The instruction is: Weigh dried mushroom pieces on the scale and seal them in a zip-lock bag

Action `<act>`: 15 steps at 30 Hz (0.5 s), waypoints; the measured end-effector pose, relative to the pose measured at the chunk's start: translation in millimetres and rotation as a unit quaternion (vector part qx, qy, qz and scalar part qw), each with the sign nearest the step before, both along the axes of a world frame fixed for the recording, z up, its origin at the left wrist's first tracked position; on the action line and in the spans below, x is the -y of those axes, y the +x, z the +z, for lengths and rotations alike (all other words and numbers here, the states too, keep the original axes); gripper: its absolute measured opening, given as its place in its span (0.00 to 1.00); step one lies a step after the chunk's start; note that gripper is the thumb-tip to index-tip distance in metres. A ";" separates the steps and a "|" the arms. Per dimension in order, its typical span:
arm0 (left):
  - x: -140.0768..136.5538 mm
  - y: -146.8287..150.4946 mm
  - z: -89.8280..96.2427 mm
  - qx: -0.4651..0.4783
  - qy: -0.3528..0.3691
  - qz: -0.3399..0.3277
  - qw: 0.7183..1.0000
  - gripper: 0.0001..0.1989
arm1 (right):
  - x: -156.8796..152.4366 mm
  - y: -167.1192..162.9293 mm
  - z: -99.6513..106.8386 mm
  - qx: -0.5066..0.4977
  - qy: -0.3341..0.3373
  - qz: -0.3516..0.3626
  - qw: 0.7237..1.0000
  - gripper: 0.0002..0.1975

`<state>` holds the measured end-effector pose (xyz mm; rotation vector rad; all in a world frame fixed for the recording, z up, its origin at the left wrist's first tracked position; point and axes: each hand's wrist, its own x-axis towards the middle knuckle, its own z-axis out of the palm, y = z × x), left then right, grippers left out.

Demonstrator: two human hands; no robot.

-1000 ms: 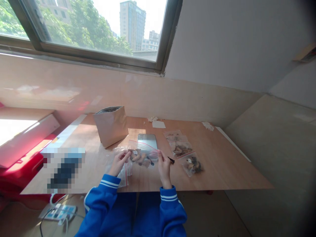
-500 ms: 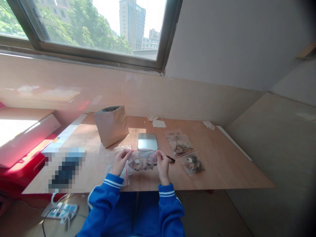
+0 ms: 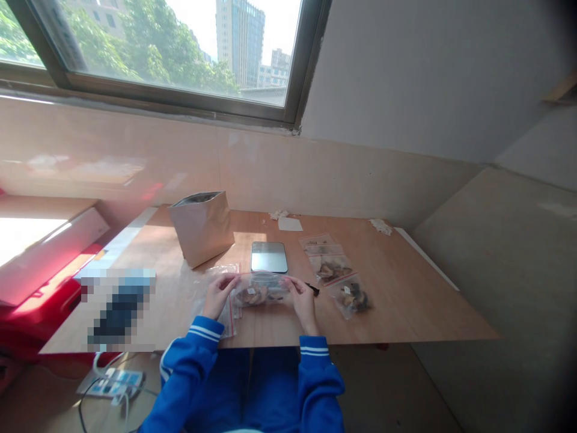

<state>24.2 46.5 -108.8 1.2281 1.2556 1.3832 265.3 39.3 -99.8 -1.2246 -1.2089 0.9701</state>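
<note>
Between my two hands is a clear zip bag (image 3: 259,294) with brownish dried pieces and a small white label inside. My left hand (image 3: 219,296) pinches its upper left corner. At the upper right corner, my right hand (image 3: 301,297) grips the rim with thumb and fingers. Just beyond the bag lies a flat silver scale (image 3: 269,257). Under and beside my left hand are flat clear bags with red seal strips (image 3: 231,325). A dark pointed piece (image 3: 312,289) lies right of my right hand, partly hidden.
An open brown foil-lined pouch (image 3: 202,231) stands at the back left. Filled zip bags (image 3: 331,269) and another (image 3: 354,299) lie to the right. White paper (image 3: 290,224) and crumpled scraps (image 3: 381,227) are at the back. A power strip (image 3: 112,383) sits below the left table edge.
My right hand has turned and slid along the bag's top edge, its wrist moving right. The bag hangs slightly flatter. My left hand stays nearly in place.
</note>
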 end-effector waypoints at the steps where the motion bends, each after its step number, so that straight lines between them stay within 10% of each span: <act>1: 0.2 -0.1 0.4 0.001 0.002 0.002 1.000 0.17 | 0.0 -0.5 -0.2 0.006 0.002 0.001 1.000 0.22; 15: 2.3 3.4 11.1 -0.040 0.032 0.036 0.998 0.15 | 2.4 -7.2 -4.2 0.103 0.035 -0.051 0.993 0.20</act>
